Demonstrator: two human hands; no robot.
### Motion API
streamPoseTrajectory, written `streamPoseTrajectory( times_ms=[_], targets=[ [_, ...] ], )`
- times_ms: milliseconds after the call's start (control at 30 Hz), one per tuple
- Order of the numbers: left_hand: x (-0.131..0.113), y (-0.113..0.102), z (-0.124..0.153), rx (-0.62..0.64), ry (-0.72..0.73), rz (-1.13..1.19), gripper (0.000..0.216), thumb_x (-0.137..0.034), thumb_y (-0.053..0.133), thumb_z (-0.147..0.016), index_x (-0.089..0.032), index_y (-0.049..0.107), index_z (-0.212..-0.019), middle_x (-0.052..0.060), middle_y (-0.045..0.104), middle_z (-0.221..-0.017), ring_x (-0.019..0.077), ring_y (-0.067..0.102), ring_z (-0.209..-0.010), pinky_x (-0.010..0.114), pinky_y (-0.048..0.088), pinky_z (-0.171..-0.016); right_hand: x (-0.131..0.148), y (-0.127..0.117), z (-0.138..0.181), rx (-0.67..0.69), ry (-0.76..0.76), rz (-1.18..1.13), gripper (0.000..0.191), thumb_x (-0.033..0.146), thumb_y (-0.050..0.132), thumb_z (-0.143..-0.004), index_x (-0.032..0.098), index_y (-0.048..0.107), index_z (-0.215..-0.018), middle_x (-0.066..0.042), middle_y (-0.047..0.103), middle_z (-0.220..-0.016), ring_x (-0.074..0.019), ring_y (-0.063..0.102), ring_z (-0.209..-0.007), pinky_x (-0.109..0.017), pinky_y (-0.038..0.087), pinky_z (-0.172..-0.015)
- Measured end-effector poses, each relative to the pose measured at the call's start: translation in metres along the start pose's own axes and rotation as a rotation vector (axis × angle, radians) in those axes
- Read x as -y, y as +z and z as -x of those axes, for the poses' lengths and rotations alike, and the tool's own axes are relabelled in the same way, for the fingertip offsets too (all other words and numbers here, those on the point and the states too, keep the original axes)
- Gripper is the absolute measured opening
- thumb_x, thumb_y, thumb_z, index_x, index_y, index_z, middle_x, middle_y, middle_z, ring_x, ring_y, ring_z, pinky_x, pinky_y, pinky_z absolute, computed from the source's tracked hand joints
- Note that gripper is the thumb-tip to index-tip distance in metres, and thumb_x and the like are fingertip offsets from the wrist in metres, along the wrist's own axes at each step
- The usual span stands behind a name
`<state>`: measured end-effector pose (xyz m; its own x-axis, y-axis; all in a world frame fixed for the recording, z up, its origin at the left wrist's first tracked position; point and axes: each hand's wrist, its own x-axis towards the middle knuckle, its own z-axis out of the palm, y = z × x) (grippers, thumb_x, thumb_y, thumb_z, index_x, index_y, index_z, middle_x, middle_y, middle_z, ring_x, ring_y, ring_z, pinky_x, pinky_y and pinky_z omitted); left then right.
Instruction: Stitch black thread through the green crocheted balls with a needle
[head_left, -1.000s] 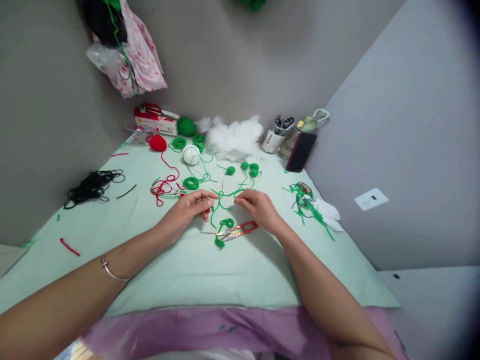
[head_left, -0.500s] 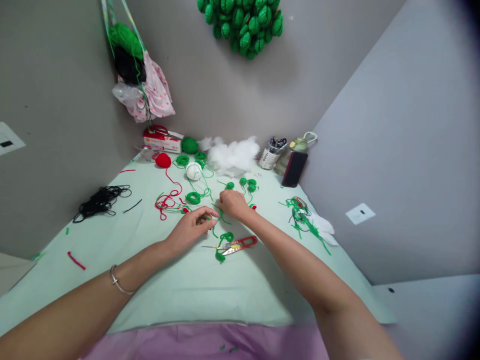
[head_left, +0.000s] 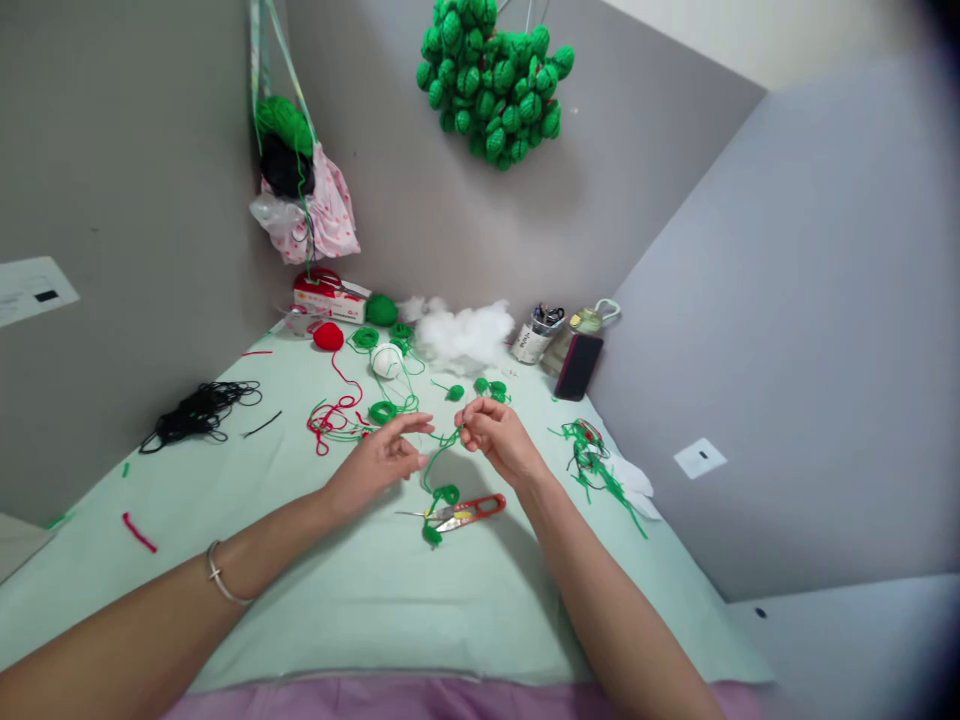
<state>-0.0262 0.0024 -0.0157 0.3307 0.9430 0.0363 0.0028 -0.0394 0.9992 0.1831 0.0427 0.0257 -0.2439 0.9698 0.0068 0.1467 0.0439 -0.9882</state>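
My right hand (head_left: 496,438) is above the middle of the table, its fingertips pinched on a strand of green yarn (head_left: 433,462). That strand runs down to a small green crocheted piece (head_left: 432,535) beside red-handled thread snips (head_left: 480,509). To the left, my left hand (head_left: 381,458) is open, thumb and fingers apart around nothing I can see, close to the yarn. A thin needle-like tool (head_left: 409,513) lies by the snips' blades. Just beyond my hands are a coil of green yarn (head_left: 382,412) and small green balls (head_left: 455,393).
Behind are white stuffing (head_left: 469,335), a red yarn ball (head_left: 328,336), a white ball (head_left: 387,360), a pen cup (head_left: 530,343) and a phone (head_left: 579,367). Black cord (head_left: 199,415) lies left, green scraps (head_left: 596,465) right. A green crocheted bunch (head_left: 499,90) hangs above.
My right hand has drawn back from the small green balls and turned, now pinching the green strand. My left hand's fingers have spread wider. The view has tilted up slightly.
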Motion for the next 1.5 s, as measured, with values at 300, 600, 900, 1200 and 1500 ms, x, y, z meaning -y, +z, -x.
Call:
streamPoseTrajectory(
  times_ms=[300, 600, 900, 1200, 1500],
  targets=[
    [0.005, 0.013, 0.002, 0.197, -0.181, 0.204, 0.038, -0.045, 0.078, -0.077, -0.012, 0.07, -0.095, 0.003, 0.068, -0.078, 0.0128, 0.06, -0.065, 0.028, 0.048, -0.069, 0.017, -0.012, 0.02, -0.08, 0.016, -0.532, 0.027, 0.026, 0.087, -0.065, 0.016, 0.072, -0.086, 0.0, 0.066, -0.076, -0.0047, 0.054, -0.058, -0.014, 0.046, -0.049],
    [0.006, 0.013, 0.004, 0.195, -0.179, 0.065, 0.032, -0.047, 0.072, -0.083, -0.015, 0.07, -0.082, -0.001, 0.062, -0.063, 0.0103, 0.05, -0.053, 0.023, 0.039, -0.056, -0.004, -0.044, 0.029, -0.216, -0.055, -0.264, 0.035, 0.047, 0.076, -0.074, 0.022, 0.061, -0.094, -0.002, 0.065, -0.085, -0.0086, 0.052, -0.059, -0.019, 0.041, -0.047],
    [0.003, 0.02, 0.009, 0.26, -0.173, -0.005, 0.036, -0.051, 0.069, -0.083, -0.015, 0.069, -0.082, -0.001, 0.06, -0.066, 0.0102, 0.045, -0.054, 0.023, 0.034, -0.055, -0.025, -0.09, 0.017, -0.436, -0.095, 0.577, 0.034, 0.026, 0.05, -0.092, 0.022, 0.063, -0.124, -0.001, 0.058, -0.078, -0.0176, 0.054, -0.071, -0.029, 0.043, -0.073],
    [0.005, 0.02, 0.007, 0.258, -0.182, -0.01, 0.035, -0.051, 0.068, -0.084, -0.016, 0.069, -0.085, 0.0, 0.059, -0.068, 0.0113, 0.046, -0.058, 0.023, 0.036, -0.057, -0.055, -0.079, 0.009, -0.117, 0.03, 1.065, 0.027, 0.018, 0.053, -0.096, 0.021, 0.072, -0.115, -0.009, 0.066, -0.107, -0.0199, 0.063, -0.097, -0.027, 0.04, -0.083],
    [0.006, 0.021, 0.008, 0.115, -0.152, -0.01, 0.033, -0.048, 0.069, -0.087, -0.022, 0.067, -0.107, -0.001, 0.06, -0.085, 0.0122, 0.056, -0.069, 0.025, 0.045, -0.069, -0.028, -0.058, 0.03, -0.069, -0.139, 0.935, 0.014, 0.033, 0.066, -0.094, 0.02, 0.065, -0.098, 0.0, 0.061, -0.09, -0.0123, 0.057, -0.077, -0.022, 0.043, -0.073]
  ],
)
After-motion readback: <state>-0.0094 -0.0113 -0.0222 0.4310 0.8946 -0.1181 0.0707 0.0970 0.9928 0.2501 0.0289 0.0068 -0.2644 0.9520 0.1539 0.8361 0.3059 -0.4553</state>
